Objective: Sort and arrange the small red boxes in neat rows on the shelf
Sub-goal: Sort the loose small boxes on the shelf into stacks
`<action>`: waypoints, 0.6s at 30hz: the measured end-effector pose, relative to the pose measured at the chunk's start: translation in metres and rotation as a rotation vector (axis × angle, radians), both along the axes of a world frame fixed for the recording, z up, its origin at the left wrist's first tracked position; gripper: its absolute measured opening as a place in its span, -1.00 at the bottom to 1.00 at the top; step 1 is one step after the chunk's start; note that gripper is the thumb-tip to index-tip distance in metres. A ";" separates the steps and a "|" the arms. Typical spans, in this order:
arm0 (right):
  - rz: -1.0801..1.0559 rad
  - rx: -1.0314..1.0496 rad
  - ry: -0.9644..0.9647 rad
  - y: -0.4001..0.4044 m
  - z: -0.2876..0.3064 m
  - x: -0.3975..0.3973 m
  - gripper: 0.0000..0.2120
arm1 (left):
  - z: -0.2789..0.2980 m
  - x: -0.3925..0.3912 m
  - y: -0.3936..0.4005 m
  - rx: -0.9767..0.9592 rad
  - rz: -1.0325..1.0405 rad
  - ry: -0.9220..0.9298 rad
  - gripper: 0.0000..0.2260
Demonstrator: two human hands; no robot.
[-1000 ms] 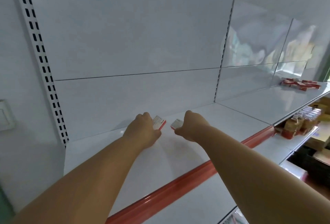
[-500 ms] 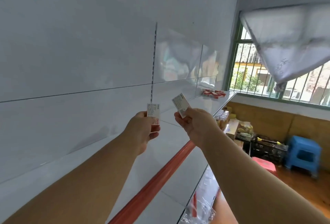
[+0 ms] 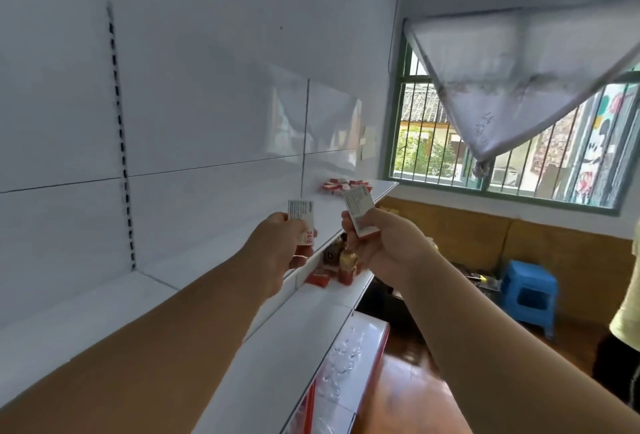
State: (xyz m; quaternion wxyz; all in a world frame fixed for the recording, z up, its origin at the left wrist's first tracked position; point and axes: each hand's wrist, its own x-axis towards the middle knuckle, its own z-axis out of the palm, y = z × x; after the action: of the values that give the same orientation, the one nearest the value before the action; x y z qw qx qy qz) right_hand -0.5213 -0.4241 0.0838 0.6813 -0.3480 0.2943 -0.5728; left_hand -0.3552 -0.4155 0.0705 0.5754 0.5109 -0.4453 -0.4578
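White-faced small boxes are held up, one (image 3: 302, 224) pinched in left hand (image 3: 277, 253), one (image 3: 359, 212) in right hand (image 3: 381, 246), red pile (image 3: 346, 186) beyond both.

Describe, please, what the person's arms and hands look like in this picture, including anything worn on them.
Both arms are bare along all that shows, with no sleeves in view. The left hand and right hand wear no gloves, and no rings, watch or bracelets can be seen on them.
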 end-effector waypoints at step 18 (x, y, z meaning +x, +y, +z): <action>-0.184 0.085 -0.042 -0.330 -0.008 -0.149 -0.80 | -0.010 -0.155 -0.371 0.093 -0.263 0.134 -0.77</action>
State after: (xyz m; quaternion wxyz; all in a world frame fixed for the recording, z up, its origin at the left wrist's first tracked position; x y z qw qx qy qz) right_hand -0.6708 -0.7537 0.0759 0.6458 -0.2783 0.3349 -0.6272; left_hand -0.5102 -0.7865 0.0601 0.5145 0.4425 -0.4473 -0.5826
